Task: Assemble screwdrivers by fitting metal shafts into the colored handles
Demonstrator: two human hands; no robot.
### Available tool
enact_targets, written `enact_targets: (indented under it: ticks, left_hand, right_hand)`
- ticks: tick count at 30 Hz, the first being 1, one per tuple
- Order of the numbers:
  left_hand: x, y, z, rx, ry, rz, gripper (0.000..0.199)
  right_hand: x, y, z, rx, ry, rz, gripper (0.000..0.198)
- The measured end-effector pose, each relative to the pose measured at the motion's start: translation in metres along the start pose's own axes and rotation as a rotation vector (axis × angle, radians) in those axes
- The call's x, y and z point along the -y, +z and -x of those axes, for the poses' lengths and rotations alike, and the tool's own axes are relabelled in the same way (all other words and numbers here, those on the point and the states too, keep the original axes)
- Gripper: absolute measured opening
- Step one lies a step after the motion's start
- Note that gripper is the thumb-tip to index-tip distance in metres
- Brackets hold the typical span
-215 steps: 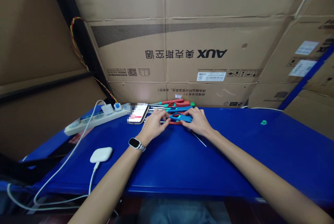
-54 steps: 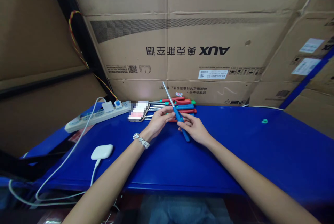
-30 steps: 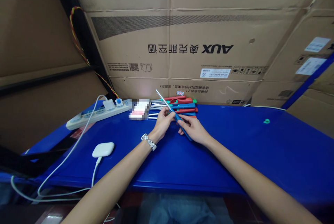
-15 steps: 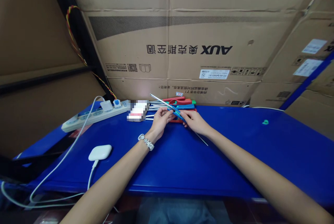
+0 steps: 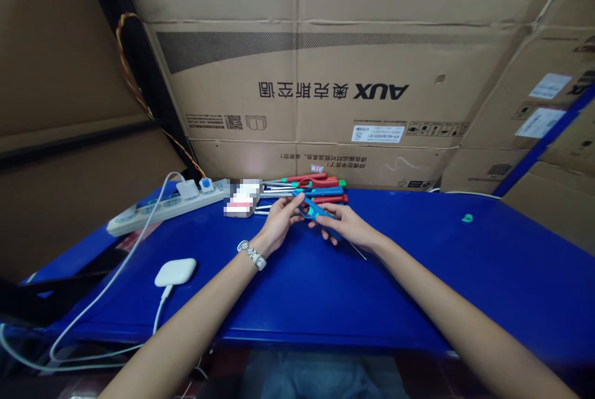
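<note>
Over the front of the pile, my right hand [image 5: 346, 225] is closed round the blue handle of a long-necked lighter [image 5: 322, 214] with a green trigger part. My left hand [image 5: 281, 218] pinches the front end of the same lighter, near its trigger loop. No metal neck shows on it now; whether my left fingers cover it, I cannot tell. A thin stiff wire [image 5: 359, 253] sticks out below my right hand toward the lower right. Behind both hands lie several other long-necked lighters [image 5: 325, 183] with red and blue handles, their metal necks pointing left.
A blurred-out flat item [image 5: 242, 198] lies left of the lighters. A power strip [image 5: 153, 207] with plugs and a white charging case [image 5: 175, 272] on a cable sit at left. A small green piece [image 5: 467, 218] lies right on the blue table [image 5: 418, 300]. Cardboard [image 5: 297, 52] stands behind.
The held lighter's metal neck, which pointed to the upper left, no longer shows. My left hand has shifted to its front end, and the right-hand fingers have spread along the handle.
</note>
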State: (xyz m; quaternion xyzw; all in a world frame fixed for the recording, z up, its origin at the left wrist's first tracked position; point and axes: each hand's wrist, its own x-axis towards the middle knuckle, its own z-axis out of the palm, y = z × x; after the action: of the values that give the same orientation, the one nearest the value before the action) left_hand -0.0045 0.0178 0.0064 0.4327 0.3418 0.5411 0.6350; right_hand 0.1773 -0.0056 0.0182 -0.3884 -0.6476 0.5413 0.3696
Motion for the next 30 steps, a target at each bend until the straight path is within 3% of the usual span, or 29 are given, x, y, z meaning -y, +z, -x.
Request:
enact_targets:
  ticks: [5,9,16,21,26,30]
  left_hand:
    - [-0.004,-0.003,0.012,0.095,-0.011,-0.027,0.045]
    - [-0.003,-0.003,0.019,0.089,0.027,-0.05,0.042]
    - [0.0,0.001,0.018,0.101,0.02,0.082,0.042]
    - [-0.003,0.0,0.016,0.086,0.111,-0.03,0.049]
    - [-0.002,-0.005,0.01,0.053,0.208,-0.18,0.054]
    - [-0.001,-0.006,0.012,0.125,0.143,-0.103,0.047]
  right_hand:
    - [0.003,-0.001,0.017,0.024,0.035,0.03,0.038]
    - [-0.003,0.0,0.021,0.012,0.041,0.015,0.041]
    - [-0.018,0.012,0.016,-0.048,-0.066,0.074,0.04]
    - [-0.024,0.017,0.021,-0.08,-0.131,0.156,0.033]
    - [-0.024,0.019,0.022,-0.128,-0.146,0.319,0.041]
    - [-0.024,0.019,0.021,-0.17,-0.136,0.359,0.042]
